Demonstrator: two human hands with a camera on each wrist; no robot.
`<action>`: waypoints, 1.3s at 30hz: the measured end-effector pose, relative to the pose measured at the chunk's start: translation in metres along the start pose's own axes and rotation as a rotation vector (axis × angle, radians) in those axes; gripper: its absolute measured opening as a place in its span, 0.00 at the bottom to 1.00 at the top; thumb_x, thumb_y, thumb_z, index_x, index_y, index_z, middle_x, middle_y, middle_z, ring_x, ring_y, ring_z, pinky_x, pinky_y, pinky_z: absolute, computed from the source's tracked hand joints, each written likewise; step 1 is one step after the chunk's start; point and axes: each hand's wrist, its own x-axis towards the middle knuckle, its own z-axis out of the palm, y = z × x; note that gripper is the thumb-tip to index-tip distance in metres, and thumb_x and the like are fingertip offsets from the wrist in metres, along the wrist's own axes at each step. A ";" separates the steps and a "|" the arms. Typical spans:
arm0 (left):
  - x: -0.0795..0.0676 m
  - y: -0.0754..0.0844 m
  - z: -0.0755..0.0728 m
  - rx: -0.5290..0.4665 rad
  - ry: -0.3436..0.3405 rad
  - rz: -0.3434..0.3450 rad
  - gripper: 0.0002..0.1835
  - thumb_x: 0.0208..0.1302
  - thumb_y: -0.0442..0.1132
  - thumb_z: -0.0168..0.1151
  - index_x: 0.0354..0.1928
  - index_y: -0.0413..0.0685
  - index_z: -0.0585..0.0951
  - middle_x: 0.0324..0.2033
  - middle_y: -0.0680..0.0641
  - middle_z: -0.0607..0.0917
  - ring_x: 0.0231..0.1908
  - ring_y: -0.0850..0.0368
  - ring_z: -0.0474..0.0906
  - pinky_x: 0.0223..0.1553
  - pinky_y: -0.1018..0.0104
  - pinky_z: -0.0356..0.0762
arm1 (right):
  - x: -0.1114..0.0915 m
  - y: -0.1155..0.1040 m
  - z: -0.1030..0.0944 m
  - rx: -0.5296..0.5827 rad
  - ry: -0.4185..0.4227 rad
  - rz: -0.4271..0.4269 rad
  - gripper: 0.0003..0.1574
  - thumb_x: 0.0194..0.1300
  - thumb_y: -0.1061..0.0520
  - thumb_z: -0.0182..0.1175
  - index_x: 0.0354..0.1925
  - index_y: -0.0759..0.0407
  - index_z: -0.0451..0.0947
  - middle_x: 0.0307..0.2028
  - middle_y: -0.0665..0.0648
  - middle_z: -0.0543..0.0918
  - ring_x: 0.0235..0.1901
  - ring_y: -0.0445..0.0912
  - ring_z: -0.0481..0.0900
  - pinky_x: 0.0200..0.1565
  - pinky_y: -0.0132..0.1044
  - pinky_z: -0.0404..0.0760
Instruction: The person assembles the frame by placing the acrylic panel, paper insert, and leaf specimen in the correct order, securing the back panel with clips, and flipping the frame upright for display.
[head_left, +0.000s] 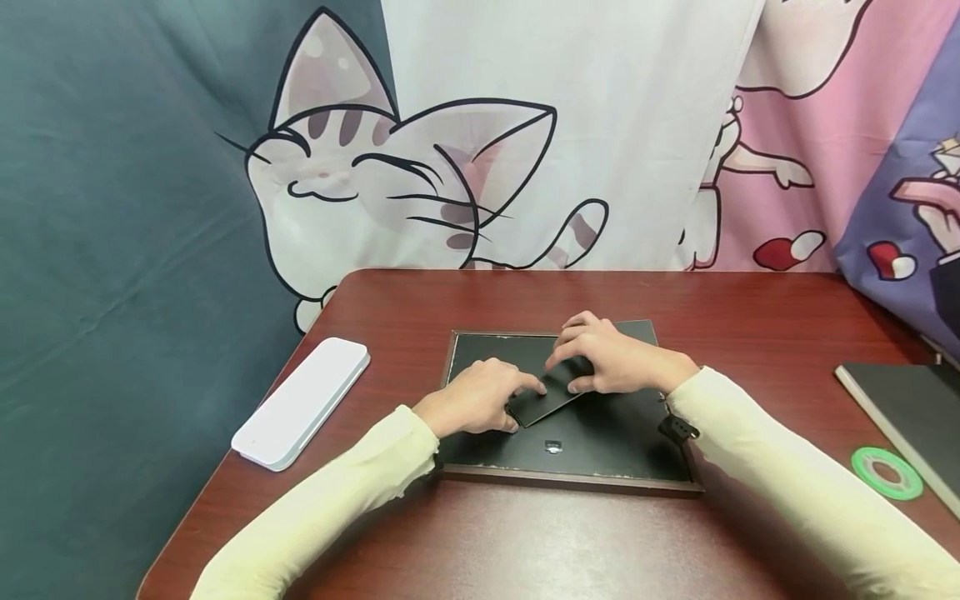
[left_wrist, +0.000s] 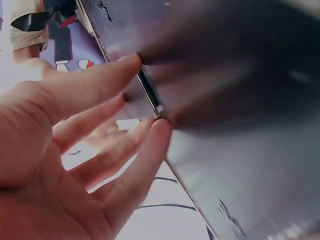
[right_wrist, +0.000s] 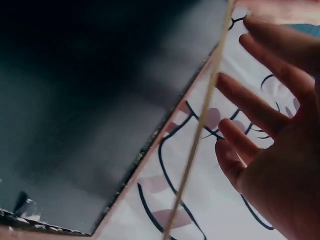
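A picture frame (head_left: 570,481) lies on the table with its black backing upward. Slantwise over the backing sits a slim black easel stand (head_left: 540,408), its upper end reaching past the frame's far edge. My left hand (head_left: 480,398) holds the stand's near left end between thumb and fingers; the left wrist view has those fingertips right at its thin edge. Bent over the stand's middle, my right hand (head_left: 611,358) grips it with fingers on the far side and thumb on the near side. Its tan edge (right_wrist: 197,130) runs by the right fingertips. A small metal hanger (head_left: 553,447) shows on the backing.
A white oblong case (head_left: 303,404) lies at the left edge of the brown table (head_left: 517,542). To the right are a roll of green tape (head_left: 887,473) and a dark flat board (head_left: 911,408) with a pale edge. Cartoon-printed curtains (head_left: 637,125) hang behind.
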 end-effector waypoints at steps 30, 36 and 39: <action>-0.065 -0.093 0.033 -0.784 0.188 -0.078 0.55 0.45 0.38 0.82 0.75 0.46 0.61 0.72 0.39 0.65 0.72 0.38 0.66 0.65 0.48 0.75 | 0.019 0.011 0.010 0.136 -0.243 0.018 0.46 0.40 0.57 0.82 0.57 0.28 0.81 0.39 0.44 0.78 0.49 0.43 0.70 0.51 0.46 0.57; -0.065 -0.103 0.035 -1.099 0.119 -0.112 0.58 0.49 0.30 0.78 0.78 0.46 0.53 0.78 0.38 0.56 0.76 0.37 0.57 0.70 0.47 0.67 | 0.019 0.013 0.011 0.171 -0.245 -0.005 0.43 0.43 0.57 0.80 0.57 0.30 0.82 0.40 0.44 0.79 0.47 0.41 0.73 0.52 0.48 0.57; -0.065 -0.105 0.035 -1.154 0.093 -0.100 0.57 0.50 0.29 0.77 0.78 0.45 0.52 0.78 0.38 0.54 0.78 0.39 0.54 0.71 0.47 0.64 | 0.018 0.014 0.011 0.193 -0.251 -0.003 0.41 0.44 0.57 0.79 0.57 0.30 0.82 0.39 0.43 0.79 0.46 0.41 0.73 0.53 0.48 0.56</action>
